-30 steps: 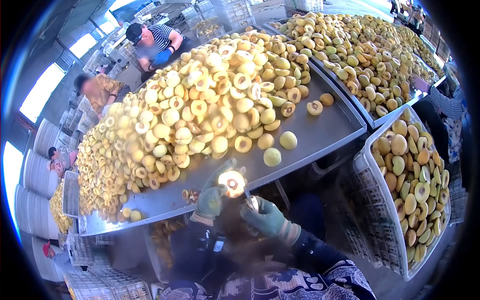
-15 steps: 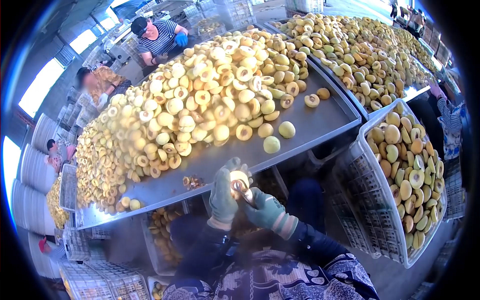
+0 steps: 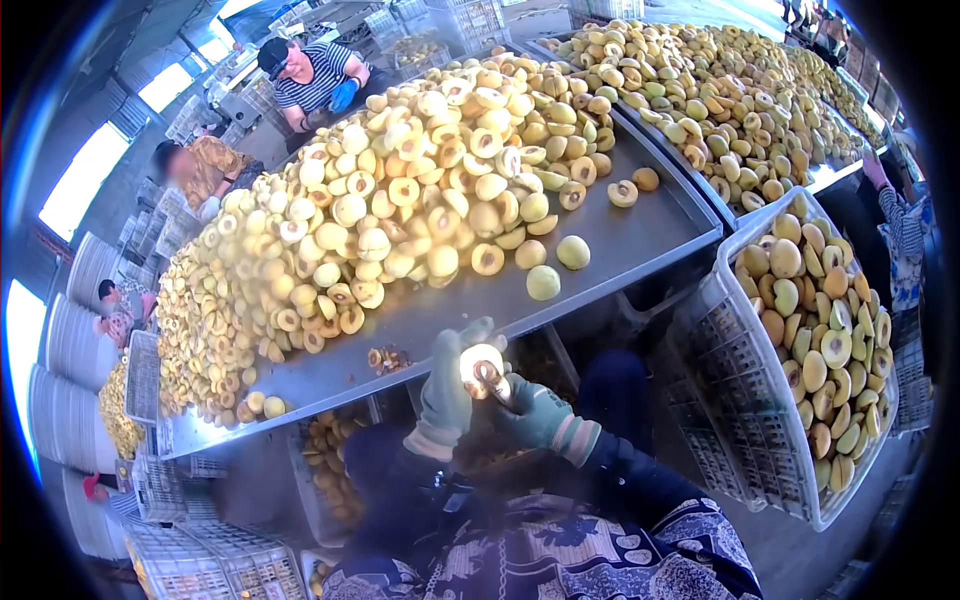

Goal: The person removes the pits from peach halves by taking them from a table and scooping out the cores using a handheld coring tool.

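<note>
Pale halved fruit (image 3: 479,361), cut face up, brown centre, tool (image 3: 501,389) against it.

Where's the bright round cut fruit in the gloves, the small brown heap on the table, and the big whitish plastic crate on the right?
Bright round cut fruit (image 3: 479,357): head view, pale cut face.
Small brown heap (image 3: 387,359): head view, its middle.
Big whitish plastic crate (image 3: 737,385): head view, slatted left wall.

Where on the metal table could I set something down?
The metal table looks bare between the two greenish fruits and its right corner, and left of the dark scraps near its front edge. The fruit pile crowds the far side.
</note>
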Available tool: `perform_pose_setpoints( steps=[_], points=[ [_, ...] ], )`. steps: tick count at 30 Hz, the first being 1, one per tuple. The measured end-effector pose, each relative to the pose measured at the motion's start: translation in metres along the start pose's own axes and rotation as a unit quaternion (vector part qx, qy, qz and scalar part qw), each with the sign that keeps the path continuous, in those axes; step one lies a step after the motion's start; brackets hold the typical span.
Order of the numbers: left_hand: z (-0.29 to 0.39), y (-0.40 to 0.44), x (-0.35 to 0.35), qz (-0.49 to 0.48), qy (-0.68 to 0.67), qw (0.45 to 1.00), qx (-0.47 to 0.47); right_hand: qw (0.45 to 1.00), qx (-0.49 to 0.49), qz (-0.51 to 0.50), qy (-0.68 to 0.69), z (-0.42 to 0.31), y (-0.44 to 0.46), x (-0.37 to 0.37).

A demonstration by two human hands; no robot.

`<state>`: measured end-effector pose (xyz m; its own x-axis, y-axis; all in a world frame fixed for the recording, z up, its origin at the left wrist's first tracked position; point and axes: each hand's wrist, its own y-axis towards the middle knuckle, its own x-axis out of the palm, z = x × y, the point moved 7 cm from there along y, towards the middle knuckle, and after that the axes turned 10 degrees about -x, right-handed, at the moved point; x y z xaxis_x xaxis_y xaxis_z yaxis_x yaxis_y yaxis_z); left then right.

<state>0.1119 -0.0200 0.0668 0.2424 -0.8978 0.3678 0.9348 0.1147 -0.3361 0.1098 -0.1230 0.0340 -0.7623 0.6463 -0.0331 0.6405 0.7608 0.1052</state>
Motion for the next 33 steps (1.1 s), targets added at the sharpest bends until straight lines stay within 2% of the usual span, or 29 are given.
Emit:
perform_pose_setpoints(
  steps=[1,2,4,5,6,9,11,12,13,14,16,17,19,20,22,25,28,31,33],
  points=[
    [0.001,0.0,0.002,-0.001,0.063,0.998,-0.017,0.999,0.026,0.009,0.027,0.008,0.0,-0.001],
    [-0.002,0.0,0.001,-0.001,0.091,0.995,0.03,0.997,0.04,0.024,0.065,0.01,-0.004,0.0],
    [-0.009,0.001,-0.001,0.018,-0.039,0.999,0.02,0.996,-0.048,0.071,0.008,0.0,-0.001,0.005],
    [-0.014,0.002,-0.001,0.024,-0.104,0.994,0.012,0.995,0.015,0.073,0.063,0.007,-0.005,0.008],
    [-0.014,0.003,-0.003,0.028,-0.087,0.994,0.062,0.987,0.078,0.082,0.117,-0.001,-0.008,0.01],
    [-0.021,0.003,-0.001,0.029,-0.084,0.991,0.099,0.937,0.142,0.104,0.302,0.036,-0.013,0.017],
    [-0.02,-0.001,0.003,-0.024,-0.042,0.998,0.041,0.915,0.127,0.104,0.368,0.046,-0.017,0.016],
    [-0.019,-0.002,0.002,-0.037,-0.023,0.999,0.015,0.918,0.093,0.096,0.374,0.044,-0.016,0.011],
    [-0.019,-0.002,0.003,-0.051,-0.004,0.999,-0.008,0.954,0.045,0.086,0.284,0.023,-0.013,0.002],
    [-0.019,0.001,0.002,-0.039,-0.073,0.996,-0.027,0.978,-0.002,0.085,0.188,0.002,-0.011,-0.008],
    [-0.023,0.006,-0.005,-0.02,-0.016,0.999,-0.021,0.977,0.026,0.054,0.204,0.01,-0.007,-0.002],
    [-0.025,0.007,-0.008,-0.01,0.011,1.0,-0.018,0.986,0.041,0.04,0.154,0.011,-0.006,-0.002],
    [-0.026,0.003,-0.005,0.004,-0.021,1.0,-0.002,0.996,0.068,0.009,0.055,0.014,-0.005,-0.001],
    [-0.025,-0.002,-0.002,0.01,-0.018,1.0,0.012,0.994,0.088,0.001,0.068,0.021,-0.008,0.006],
    [-0.023,-0.005,-0.001,0.016,0.014,0.998,0.065,0.937,0.186,0.014,0.295,0.019,-0.016,0.013],
    [-0.026,-0.011,0.001,0.027,-0.017,0.996,0.081,0.921,0.176,-0.064,0.342,0.017,-0.019,0.013],
    [-0.027,-0.009,0.003,-0.076,-0.15,0.985,-0.043,0.939,0.175,-0.054,0.291,0.006,-0.02,0.005],
    [-0.018,-0.005,0.002,-0.048,-0.054,0.995,-0.073,0.943,0.153,-0.034,0.294,0.001,-0.019,0.011],
    [-0.02,-0.007,0.0,-0.008,-0.055,0.996,-0.064,0.941,0.15,-0.02,0.301,-0.009,-0.019,0.015]
  ],
)
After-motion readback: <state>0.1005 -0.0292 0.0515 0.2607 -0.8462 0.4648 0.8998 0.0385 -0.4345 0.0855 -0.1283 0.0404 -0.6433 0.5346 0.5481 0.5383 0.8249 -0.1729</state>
